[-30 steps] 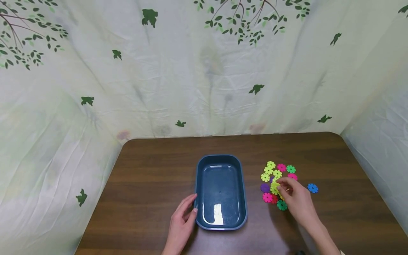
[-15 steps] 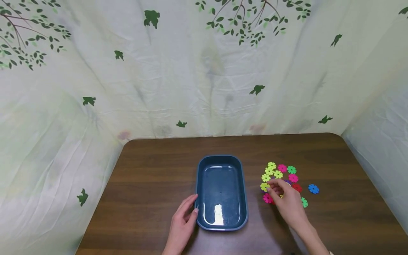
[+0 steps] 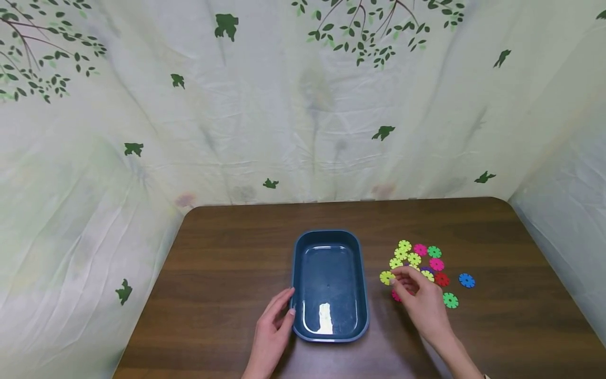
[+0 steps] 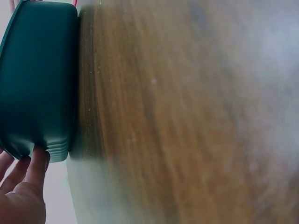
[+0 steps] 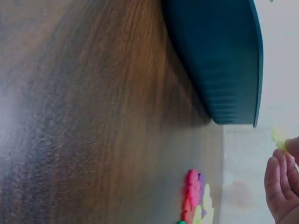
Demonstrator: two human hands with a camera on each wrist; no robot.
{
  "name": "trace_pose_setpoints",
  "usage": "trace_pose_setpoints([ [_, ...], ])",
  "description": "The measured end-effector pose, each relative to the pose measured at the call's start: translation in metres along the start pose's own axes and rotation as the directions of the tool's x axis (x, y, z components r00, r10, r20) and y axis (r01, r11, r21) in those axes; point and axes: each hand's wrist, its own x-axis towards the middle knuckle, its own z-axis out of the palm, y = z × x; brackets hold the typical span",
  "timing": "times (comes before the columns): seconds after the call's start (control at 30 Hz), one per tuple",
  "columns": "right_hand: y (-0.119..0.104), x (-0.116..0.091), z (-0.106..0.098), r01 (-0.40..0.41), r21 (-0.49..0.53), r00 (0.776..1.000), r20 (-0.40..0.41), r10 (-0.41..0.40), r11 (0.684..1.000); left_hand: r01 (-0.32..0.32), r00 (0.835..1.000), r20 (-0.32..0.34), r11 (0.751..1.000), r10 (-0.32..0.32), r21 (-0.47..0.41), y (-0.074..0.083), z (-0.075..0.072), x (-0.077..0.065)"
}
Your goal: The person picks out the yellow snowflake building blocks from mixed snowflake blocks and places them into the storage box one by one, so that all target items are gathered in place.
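Observation:
My right hand (image 3: 423, 308) pinches a yellow flower-shaped plastic disc (image 3: 385, 278) between thumb and fingertips. In the right wrist view that disc (image 5: 279, 136) is lifted off the table. Beneath and behind the hand lies a loose cluster of similar discs, among them a red disc (image 3: 442, 279), a green disc (image 3: 451, 300) and a pink disc (image 3: 436, 264); the hand hides part of it. A deep blue rectangular tray (image 3: 294, 252) stands left of the cluster with nothing in it. The fairly straight fingers of my left hand (image 3: 269, 334) touch the tray's left side.
A blue disc (image 3: 466, 280) lies apart at the right. The brown wooden table (image 3: 222, 279) extends on both sides of the tray. A pale cloth (image 3: 322, 131) with leaf prints hangs behind and beside the table.
My right hand has moved left across the cluster, carrying the yellow disc past its left edge toward the tray. Red and green discs now show farther right. The left hand keeps its place.

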Motion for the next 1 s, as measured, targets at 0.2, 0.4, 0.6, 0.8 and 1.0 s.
trace_pose_setpoints([
  [0.2,-0.009,0.0,0.001,-0.003,0.018,0.999,0.047,0.002,1.0,0.003,1.0,-0.006,1.0,-0.003,-0.011,0.008,0.001,-0.001],
  [0.4,-0.017,0.0,0.001,0.017,0.052,0.995,0.1,-0.022,0.998,0.007,1.0,-0.011,1.0,-0.007,-0.012,0.001,0.001,0.0],
  [0.6,-0.027,0.001,0.002,0.011,0.056,0.988,0.151,-0.019,0.998,0.004,1.0,-0.006,1.0,-0.004,-0.014,-0.005,0.0,0.0],
  [0.8,-0.032,0.001,0.004,0.012,0.061,0.978,0.207,-0.024,0.998,-0.019,1.0,-0.008,1.0,0.019,-0.015,-0.005,0.0,-0.001],
  [1.0,-0.036,0.002,0.007,0.025,0.072,0.973,0.229,-0.041,0.997,-0.003,1.0,-0.005,1.0,0.003,-0.009,-0.005,0.001,-0.001],
])
